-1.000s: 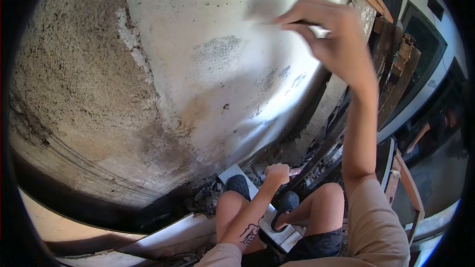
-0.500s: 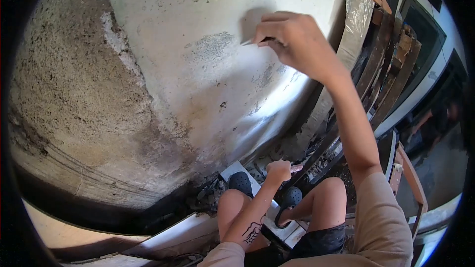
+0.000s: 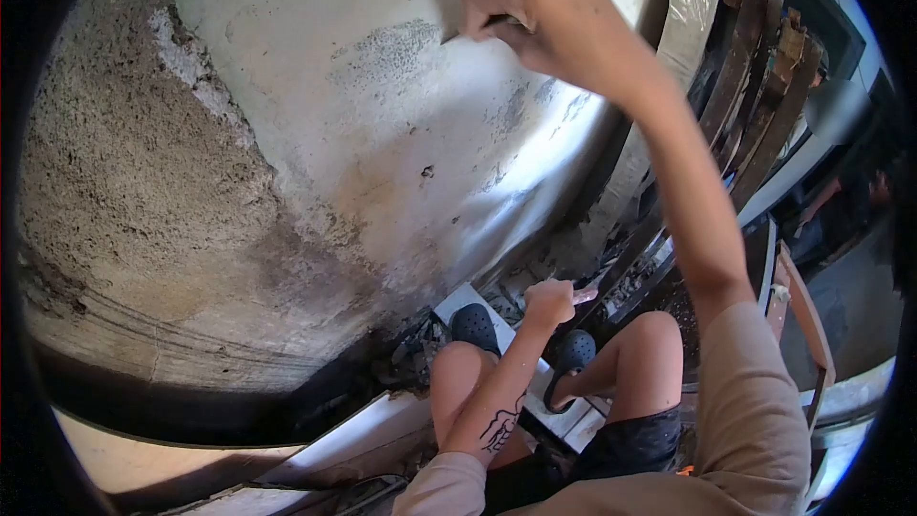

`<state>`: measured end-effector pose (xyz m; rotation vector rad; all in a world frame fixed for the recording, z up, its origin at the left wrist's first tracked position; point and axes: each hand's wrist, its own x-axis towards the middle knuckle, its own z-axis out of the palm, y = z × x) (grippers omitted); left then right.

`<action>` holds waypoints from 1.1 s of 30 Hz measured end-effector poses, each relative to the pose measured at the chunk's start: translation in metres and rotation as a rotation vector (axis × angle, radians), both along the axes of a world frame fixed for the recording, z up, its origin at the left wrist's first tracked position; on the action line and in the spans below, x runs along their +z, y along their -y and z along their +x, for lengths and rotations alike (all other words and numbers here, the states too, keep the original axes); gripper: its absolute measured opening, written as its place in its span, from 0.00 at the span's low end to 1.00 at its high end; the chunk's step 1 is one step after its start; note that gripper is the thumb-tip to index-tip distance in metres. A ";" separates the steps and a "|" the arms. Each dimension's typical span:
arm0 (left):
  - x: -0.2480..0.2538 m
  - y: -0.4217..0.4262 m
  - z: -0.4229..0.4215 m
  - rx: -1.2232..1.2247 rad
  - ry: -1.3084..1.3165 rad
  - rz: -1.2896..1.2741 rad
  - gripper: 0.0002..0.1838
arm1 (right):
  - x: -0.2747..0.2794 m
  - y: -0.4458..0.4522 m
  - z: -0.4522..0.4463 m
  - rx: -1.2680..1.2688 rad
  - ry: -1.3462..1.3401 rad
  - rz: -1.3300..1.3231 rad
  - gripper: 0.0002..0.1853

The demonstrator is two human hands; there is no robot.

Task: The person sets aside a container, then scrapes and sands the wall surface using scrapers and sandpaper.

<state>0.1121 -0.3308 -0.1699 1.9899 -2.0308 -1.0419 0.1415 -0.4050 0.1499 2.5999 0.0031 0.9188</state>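
My right hand is raised close to the pale plastered wall, its fingers closed. A thin, dark tip juts from the fingers toward the wall; the rest of what it holds is hidden. Just left of the fingertips is a rough grey patch on the plaster. Lower down, my left hand is closed in a fist above my feet. A pinkish-white end shows at its right side, with its kind unclear.
Bare, rough wall borders the plaster on the left. Dark wooden planks lean at the right beside a plastic-wrapped board. Rubble lies around my clogs. Pale boards lie at lower left.
The camera view has shifted, so the wall appears farther up and left. My right hand sits slightly higher against the grey patch. Both hands remain closed.
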 end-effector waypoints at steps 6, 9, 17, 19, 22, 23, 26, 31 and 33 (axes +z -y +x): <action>0.008 0.002 0.002 -0.007 -0.010 0.003 0.18 | 0.012 0.004 0.002 0.120 -0.027 0.190 0.11; 0.005 0.002 0.002 0.006 0.005 -0.020 0.17 | 0.001 0.010 0.011 0.223 0.013 0.014 0.08; -0.004 -0.002 0.000 0.071 -0.003 -0.072 0.15 | 0.007 -0.013 0.008 0.101 -0.050 0.031 0.06; 0.002 -0.001 0.003 0.056 -0.002 -0.043 0.15 | 0.015 -0.022 0.001 -0.051 -0.064 -0.005 0.06; 0.006 -0.001 0.002 0.056 -0.009 -0.020 0.15 | -0.010 0.006 0.011 0.015 -0.034 -0.051 0.07; 0.005 -0.004 0.002 0.055 -0.008 -0.030 0.16 | -0.028 0.021 0.016 0.147 0.018 -0.134 0.08; 0.009 -0.004 0.001 0.035 0.007 -0.038 0.16 | -0.018 -0.003 0.009 -0.008 -0.072 -0.150 0.07; 0.007 -0.005 0.000 0.036 0.003 -0.007 0.16 | -0.007 -0.009 0.020 0.165 0.067 -0.088 0.07; 0.007 -0.002 -0.001 0.030 0.015 -0.001 0.16 | 0.003 -0.017 0.005 0.077 -0.019 -0.169 0.08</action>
